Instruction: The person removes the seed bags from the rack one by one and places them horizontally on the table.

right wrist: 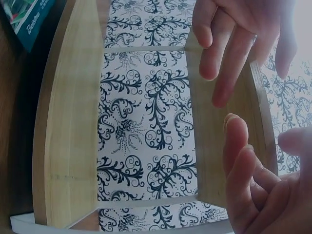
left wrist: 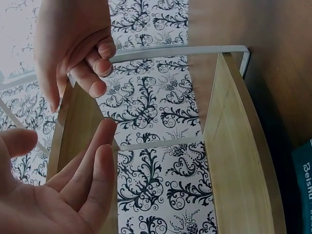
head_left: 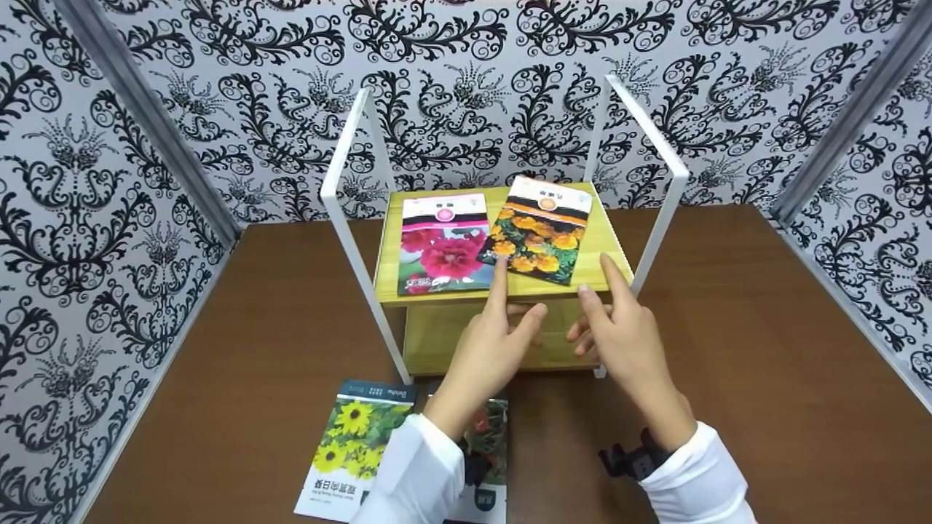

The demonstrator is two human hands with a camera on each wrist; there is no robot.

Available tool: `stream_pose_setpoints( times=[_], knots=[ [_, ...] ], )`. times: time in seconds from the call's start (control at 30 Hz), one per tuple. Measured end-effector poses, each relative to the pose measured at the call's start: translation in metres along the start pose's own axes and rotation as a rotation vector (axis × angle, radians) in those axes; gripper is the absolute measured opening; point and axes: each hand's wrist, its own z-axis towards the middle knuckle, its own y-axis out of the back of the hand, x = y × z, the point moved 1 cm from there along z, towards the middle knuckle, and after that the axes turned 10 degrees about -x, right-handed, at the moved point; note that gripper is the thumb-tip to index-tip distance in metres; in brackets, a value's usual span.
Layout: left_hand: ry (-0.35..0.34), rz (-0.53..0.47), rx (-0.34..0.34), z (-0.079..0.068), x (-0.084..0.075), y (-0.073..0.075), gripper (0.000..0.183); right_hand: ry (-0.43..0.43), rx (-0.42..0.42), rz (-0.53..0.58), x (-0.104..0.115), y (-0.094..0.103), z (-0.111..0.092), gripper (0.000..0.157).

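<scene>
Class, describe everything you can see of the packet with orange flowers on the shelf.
The orange-flower packet is a flat rectangle, seemingly thin printed paper or film. Its white top bears writing and an orange round emblem; below, orange blooms and green leaves show against black. It lies face up, askew, on the yellowish upper board, its lower left corner overlapping the pink-flower packet. The left hand's index fingertip overlaps its lower edge in view; contact is unclear.

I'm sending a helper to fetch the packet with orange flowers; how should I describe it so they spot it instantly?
Look for the white-framed rack standing before the black-patterned wall. On its upper wooden board, the orange-flower packet lies to the right. Its orange blooms and slanted position set it apart from the straighter pink-flower packet on the left.
</scene>
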Motion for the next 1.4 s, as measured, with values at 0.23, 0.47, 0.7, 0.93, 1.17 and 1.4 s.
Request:
stream_pose_setpoints(
  times=[0.23,0.47,0.7,0.93,1.17,1.4],
  knots=[
    [-0.013,0.097,-0.044,0.001,-0.001,0.002,0.077,-0.042,0.028,0.093,0.021,-0.007,-0.005,0.06],
    [-0.067,0.322,-0.094,0.0,-0.005,0.005,0.072,-0.04,0.011,0.13,0.045,-0.011,-0.013,0.057],
    [-0.092,0.393,-0.095,-0.002,-0.004,0.008,0.07,-0.068,0.003,0.201,0.025,-0.021,-0.003,0.06],
    [-0.099,0.404,-0.088,-0.002,-0.002,0.009,0.069,-0.069,-0.022,0.248,0.015,-0.026,-0.001,0.064],
    [-0.115,0.312,-0.034,-0.002,0.004,0.009,0.065,-0.038,-0.138,0.346,0.013,-0.027,-0.003,0.058],
    [-0.131,0.122,0.013,0.002,0.013,0.013,0.058,-0.043,-0.285,0.529,0.014,-0.031,-0.003,0.052]
  ],
)
